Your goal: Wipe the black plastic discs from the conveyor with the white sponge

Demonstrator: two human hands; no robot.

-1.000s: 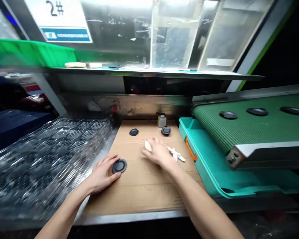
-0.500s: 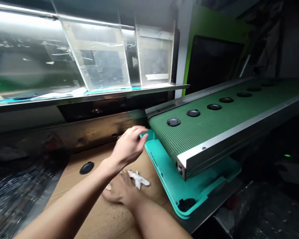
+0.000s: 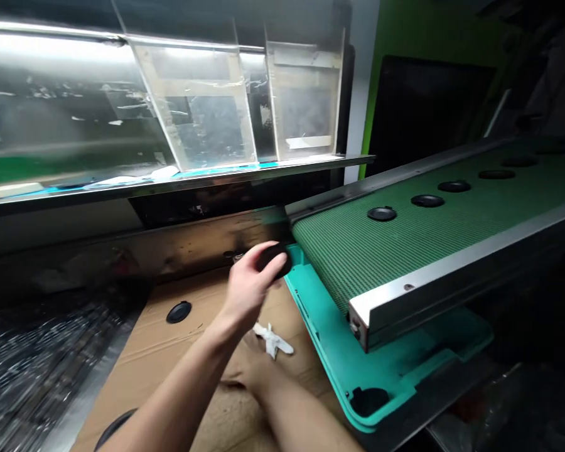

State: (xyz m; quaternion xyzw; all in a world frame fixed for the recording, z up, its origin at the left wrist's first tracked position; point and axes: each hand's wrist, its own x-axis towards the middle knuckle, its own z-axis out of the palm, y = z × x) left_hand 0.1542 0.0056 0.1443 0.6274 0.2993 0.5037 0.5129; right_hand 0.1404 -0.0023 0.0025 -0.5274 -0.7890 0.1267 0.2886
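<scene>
My left hand [image 3: 249, 279] is closed on a black round lid [image 3: 277, 258], gripped between thumb and fingers beside the belt's near end. My right hand [image 3: 247, 367] is low over the cardboard [image 3: 207, 295], partly behind my left forearm; blur hides its fingers. Touching or close to it lies a white crossed scrap [image 3: 274, 342], perhaps cloth or paper. One black lid [image 3: 179, 312] rests on the cardboard to the left. Another lid [image 3: 115, 427] is partly covered by my left forearm.
Several black lids [image 3: 381, 214] ride in a row on a green conveyor belt [image 3: 339, 251] with metal side rails. Beneath its end sits a teal tray [image 3: 329, 351] with a dark piece in its near corner. Clear plastic bags [image 3: 42, 364] lie left; a lit shelf stands behind.
The lid nearest the belt's end has left the belt, and my left hand now holds a lid. The view has shifted. Another lid has come into view at lower left.
</scene>
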